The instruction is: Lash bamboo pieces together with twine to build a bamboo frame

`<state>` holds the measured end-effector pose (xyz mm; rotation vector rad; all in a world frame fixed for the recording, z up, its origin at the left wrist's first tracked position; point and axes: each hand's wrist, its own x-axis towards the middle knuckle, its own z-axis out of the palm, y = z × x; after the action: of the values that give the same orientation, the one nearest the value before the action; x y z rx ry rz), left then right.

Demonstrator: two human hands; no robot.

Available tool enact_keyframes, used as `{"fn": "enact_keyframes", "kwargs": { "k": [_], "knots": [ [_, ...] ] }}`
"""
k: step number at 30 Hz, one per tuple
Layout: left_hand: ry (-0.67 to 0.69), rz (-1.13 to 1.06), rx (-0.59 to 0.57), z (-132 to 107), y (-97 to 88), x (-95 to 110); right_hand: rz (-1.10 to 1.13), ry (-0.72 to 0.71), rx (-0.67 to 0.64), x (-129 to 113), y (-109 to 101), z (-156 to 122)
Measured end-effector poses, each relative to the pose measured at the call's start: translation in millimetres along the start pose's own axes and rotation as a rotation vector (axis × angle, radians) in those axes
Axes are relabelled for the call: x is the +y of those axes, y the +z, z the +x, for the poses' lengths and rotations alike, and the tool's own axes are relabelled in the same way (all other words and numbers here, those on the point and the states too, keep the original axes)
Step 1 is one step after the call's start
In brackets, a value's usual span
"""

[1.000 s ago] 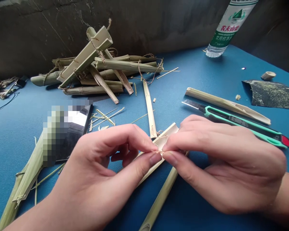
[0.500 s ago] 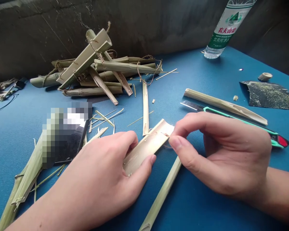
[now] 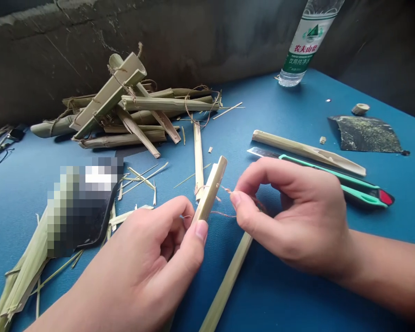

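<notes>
Left hand (image 3: 148, 244) grips the split bamboo section (image 3: 210, 189) upright, right hand (image 3: 283, 216) pinches loose twine (image 3: 224, 214), apparently still unknotted, with tied bamboo pieces (image 3: 166, 103) stacked beyond

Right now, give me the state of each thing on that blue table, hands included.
Bamboo strip, held upright.
Left hand, closed on the strip.
Brown fibre, running from the strip to the right hand.
Right hand, pinching the fibre.
Utility knife, lying down, blade extended.
Water bottle, standing upright, top out of view.
</notes>
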<state>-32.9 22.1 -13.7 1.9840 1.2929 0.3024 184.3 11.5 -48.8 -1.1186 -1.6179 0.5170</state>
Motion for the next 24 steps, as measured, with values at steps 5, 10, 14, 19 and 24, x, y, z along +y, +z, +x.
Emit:
{"fn": "enact_keyframes", "kwargs": {
  "k": [5, 10, 14, 19, 24],
  "knots": [
    [0.008, 0.093, -0.073, -2.7, -2.8, -4.4, 0.017, 0.03, -0.02, 0.4, -0.9, 2.0],
    [-0.004, 0.104, -0.105, -2.1, -2.1, -4.3, 0.049, 0.03, -0.043, -0.5, -1.3, 0.0],
    [-0.03, 0.063, -0.131, -1.4, -1.4, -2.7, 0.063, 0.034, -0.05, 1.3, -1.1, -1.0],
    [-0.061, 0.048, -0.145, -1.3, -1.6, -4.1, 0.066, 0.047, -0.055, 2.2, -0.2, -0.8],
    [0.0, 0.1, -0.135, -1.1, -2.1, -7.9, 0.054, 0.057, -0.049, 0.2, -0.5, -1.3]
  ]
}}
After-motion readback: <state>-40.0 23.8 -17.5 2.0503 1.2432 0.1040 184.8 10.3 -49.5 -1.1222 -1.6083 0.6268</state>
